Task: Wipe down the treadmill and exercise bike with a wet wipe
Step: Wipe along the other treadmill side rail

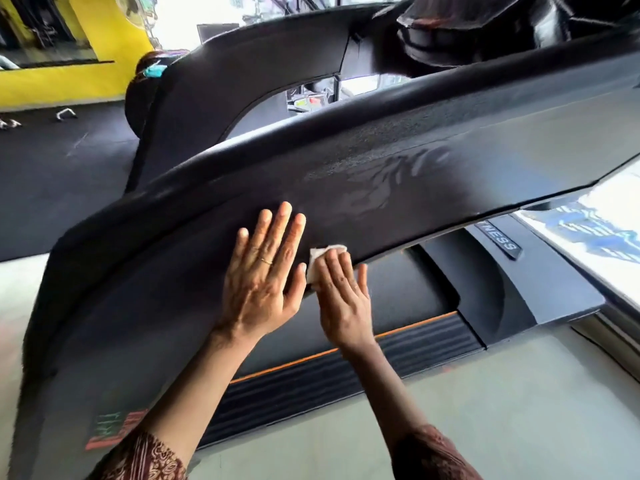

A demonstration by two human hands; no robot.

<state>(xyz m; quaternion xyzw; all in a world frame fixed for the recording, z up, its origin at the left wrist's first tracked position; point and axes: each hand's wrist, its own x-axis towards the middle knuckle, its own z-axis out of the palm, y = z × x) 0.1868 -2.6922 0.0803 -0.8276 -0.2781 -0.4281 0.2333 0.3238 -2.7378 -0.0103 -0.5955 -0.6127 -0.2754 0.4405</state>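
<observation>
Wiping is under way on the broad matte-black plastic treadmill side panel (450, 174), which runs across the view from lower left to upper right. The left hand (263, 268) lies flat on the panel face, fingers straight and spread, holding nothing, just bracing. The right hand (343, 296) sits just beside it at the panel's lower edge, its fingers nearly straight, pressing a small white folded wet wipe (317, 263) against that edge; no pinch is visible.

Up the panel from the hands, damp wipe streaks (391, 174) show on the textured face, so that stretch looks done. The part of the panel below the left hand looks dry, likely not yet wiped.

Below the panel are the dark treadmill belt (398, 296) and a ribbed black foot rail with an orange stripe (346, 372). No exercise bike can be made out.

Handling: the wipe is thin, limp, light and moist. It should bunch or slide out under flat fingers, so it is best kept folded under the fingertips, thumb catching its near edge. The panel looks rigid and should take firm pressure, though its grainy texture may drag the wipe.
</observation>
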